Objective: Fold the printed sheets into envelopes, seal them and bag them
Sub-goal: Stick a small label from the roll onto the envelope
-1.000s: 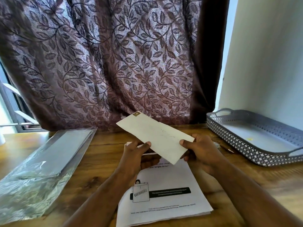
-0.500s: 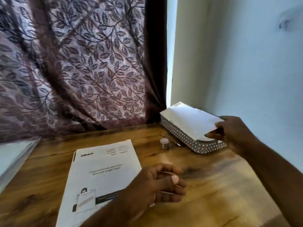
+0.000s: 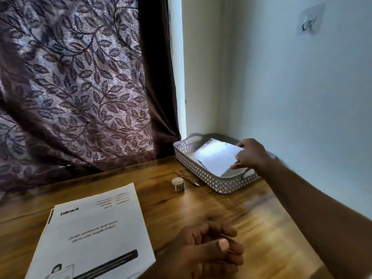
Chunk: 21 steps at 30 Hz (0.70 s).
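A white envelope lies tilted inside the grey perforated tray at the back right corner of the wooden table. My right hand reaches over the tray and pinches the envelope's right end between fingers and thumb. A stack of printed sheets lies on the table at the lower left. Just to the right of the sheets, my left hand rests on the table, its fingers loosely curled and holding nothing.
A small roll of tape and a thin pen-like object lie on the table just left of the tray. A leaf-patterned curtain hangs behind the table. The pale wall on the right carries a clear adhesive hook.
My left hand let go of the envelope and dropped to the table. My right hand carried the envelope rightward and down into the tray. The view swung right, so the plastic bag is out of sight.
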{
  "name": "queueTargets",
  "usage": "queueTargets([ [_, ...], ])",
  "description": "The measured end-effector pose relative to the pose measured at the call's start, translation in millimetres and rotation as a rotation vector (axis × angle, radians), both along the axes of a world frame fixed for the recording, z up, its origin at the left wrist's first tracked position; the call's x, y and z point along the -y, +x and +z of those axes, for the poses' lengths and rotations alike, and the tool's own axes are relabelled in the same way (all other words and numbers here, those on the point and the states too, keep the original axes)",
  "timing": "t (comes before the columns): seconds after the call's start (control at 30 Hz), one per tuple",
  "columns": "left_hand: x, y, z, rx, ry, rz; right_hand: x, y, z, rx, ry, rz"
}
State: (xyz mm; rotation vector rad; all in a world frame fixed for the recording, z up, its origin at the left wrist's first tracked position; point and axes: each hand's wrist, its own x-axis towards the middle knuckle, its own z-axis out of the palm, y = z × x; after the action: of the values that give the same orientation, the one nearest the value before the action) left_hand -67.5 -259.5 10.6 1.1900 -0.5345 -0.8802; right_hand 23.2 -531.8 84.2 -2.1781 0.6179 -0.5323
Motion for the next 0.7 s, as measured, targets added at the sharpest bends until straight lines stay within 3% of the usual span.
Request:
queueTargets([
  [0.1, 0, 3, -3, 0.007, -0.025, -0.02, -2, 12, 1, -0.081, -0.019, 0.052],
  [0.4, -1, 8, -9, 0.01, -0.062, -0.055, -17, 27, -6, -0.344, -0.459, 0.026],
  [0.7, 1, 11, -5, 0.069, -0.002, -0.069, -17, 38, -19, -0.47, -0.61, -0.004],
])
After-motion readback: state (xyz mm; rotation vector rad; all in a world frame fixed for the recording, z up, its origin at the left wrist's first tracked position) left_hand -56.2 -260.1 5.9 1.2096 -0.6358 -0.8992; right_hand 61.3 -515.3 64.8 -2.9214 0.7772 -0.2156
